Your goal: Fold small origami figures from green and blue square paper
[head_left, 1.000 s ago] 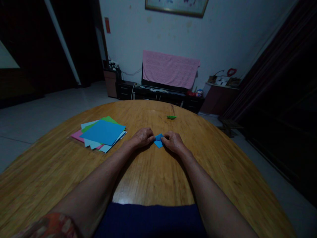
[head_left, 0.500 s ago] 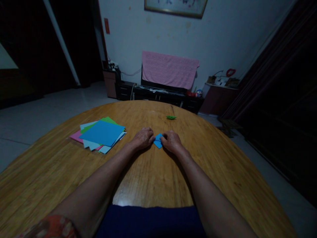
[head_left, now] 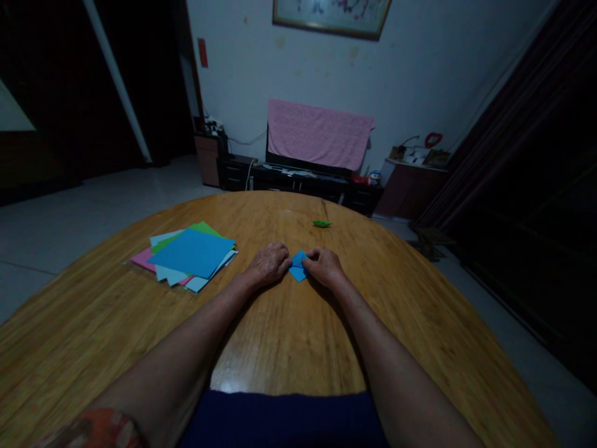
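A small folded piece of blue paper [head_left: 299, 272] lies on the wooden table between my hands, with a point toward me and a crease across its middle. My left hand [head_left: 271, 262] is closed at its left corner, fingers bent and pressing the edge. On the other side, my right hand [head_left: 323, 266] pinches the right part between thumb and fingers. The fingertips cover both side corners of the paper. Farther off, a small folded green paper piece [head_left: 321, 224] rests on the table.
To the left lies a fanned stack of coloured paper sheets [head_left: 193, 252], a blue one on top. The round wooden table [head_left: 289, 336] curves away on both sides. Behind it stands a low black cabinet [head_left: 275, 180] below a screen covered by a pink cloth [head_left: 319, 135].
The right thumb and fingers have shifted slightly on the blue paper's right side. The left hand stays nearly in place. The whole view has tipped up a little.
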Motion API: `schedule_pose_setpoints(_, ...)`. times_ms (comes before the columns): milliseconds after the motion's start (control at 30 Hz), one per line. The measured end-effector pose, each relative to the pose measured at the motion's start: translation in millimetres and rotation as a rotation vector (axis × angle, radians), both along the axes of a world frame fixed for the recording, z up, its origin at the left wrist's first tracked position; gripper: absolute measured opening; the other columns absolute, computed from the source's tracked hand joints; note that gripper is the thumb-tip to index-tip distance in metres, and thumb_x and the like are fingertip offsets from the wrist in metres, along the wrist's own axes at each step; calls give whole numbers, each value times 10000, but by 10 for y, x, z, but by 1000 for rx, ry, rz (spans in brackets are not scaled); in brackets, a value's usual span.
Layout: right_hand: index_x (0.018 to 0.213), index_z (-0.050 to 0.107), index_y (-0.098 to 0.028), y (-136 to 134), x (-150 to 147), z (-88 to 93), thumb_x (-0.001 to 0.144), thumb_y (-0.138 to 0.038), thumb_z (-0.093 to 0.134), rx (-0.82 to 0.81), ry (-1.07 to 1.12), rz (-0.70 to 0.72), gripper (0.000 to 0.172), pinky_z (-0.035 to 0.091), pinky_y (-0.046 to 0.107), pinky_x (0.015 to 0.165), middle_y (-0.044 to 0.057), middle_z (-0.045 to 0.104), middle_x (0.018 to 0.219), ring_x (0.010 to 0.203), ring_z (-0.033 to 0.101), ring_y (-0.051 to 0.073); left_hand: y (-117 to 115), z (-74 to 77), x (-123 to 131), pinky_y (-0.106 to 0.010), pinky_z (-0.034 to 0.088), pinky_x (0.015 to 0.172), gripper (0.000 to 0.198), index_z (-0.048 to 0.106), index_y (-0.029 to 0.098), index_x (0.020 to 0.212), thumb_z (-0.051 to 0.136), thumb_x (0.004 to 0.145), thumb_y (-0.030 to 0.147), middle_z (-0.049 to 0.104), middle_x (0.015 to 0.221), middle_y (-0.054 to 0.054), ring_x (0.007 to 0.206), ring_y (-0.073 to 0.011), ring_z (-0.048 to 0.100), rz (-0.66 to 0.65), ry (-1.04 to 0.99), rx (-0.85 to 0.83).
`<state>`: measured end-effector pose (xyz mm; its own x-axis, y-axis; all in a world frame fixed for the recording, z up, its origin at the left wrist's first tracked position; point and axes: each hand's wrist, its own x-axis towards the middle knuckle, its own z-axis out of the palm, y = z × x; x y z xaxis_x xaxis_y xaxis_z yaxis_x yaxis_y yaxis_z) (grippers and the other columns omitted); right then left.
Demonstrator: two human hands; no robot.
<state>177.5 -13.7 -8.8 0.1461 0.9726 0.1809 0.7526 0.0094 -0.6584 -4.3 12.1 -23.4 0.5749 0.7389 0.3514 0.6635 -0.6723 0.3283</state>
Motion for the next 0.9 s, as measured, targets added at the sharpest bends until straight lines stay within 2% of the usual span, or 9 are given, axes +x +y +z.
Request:
schedule_pose_setpoints(167,867,650,-179,45,34,-71,648,-291,589,116,352,116,254,462,239,598,-4,654,711,653,586,143,-14,31,8,-319,430,776,233,609,167,808,440,885,307,627,845,-65,829,-189,563,16,-143,-51)
schedule_pose_setpoints(267,878,650,-175,60,44,-64,664,-355,595,212,470,176,285,488,269,640,21,673,769,691,605,159,4,38,6,-287,438,697,195,617,166,866,558,813,344,636,777,-24,743,-163,572,20,-369,-212)
schedule_pose_setpoints(367,835,645,-169,40,35,-22,666,-370,617,252,563,211,264,499,294,679,36,675,783,700,611,167,19,34,35,-278,457,699,367,612,159,1009,686,699,342,669,829,-22,758,-161,601,-46,-675,-403)
schedule_pose_setpoints(500,835,633,-170,0,2,21,668,-359,649,243,664,231,252,510,303,693,27,668,781,702,611,161,-12,48,99,-282,471,684,386,658,131,965,732,655,349,688,847,-58,722,-156,612,-105,-958,-671)
schedule_pose_setpoints(600,875,626,-170,-22,-19,50,656,-359,669,234,724,230,292,522,300,693,29,664,809,709,611,153,-44,72,121,-267,463,640,349,686,137,905,766,629,334,684,797,-47,663,-136,594,-75,-1056,-766)
schedule_pose_setpoints(767,1055,592,-216,-84,-25,124,645,-310,687,230,710,269,432,535,278,622,34,645,986,702,606,130,-37,93,110,-261,463,650,308,707,151,878,786,614,289,684,800,-41,681,-132,591,-110,-1104,-803)
schedule_pose_setpoints(900,957,645,-210,-101,-5,116,696,-308,664,264,564,325,278,534,290,612,29,654,900,721,602,151,-55,117,106,-260,457,647,330,709,143,897,792,610,283,674,797,-45,675,-129,583,-132,-1092,-830)
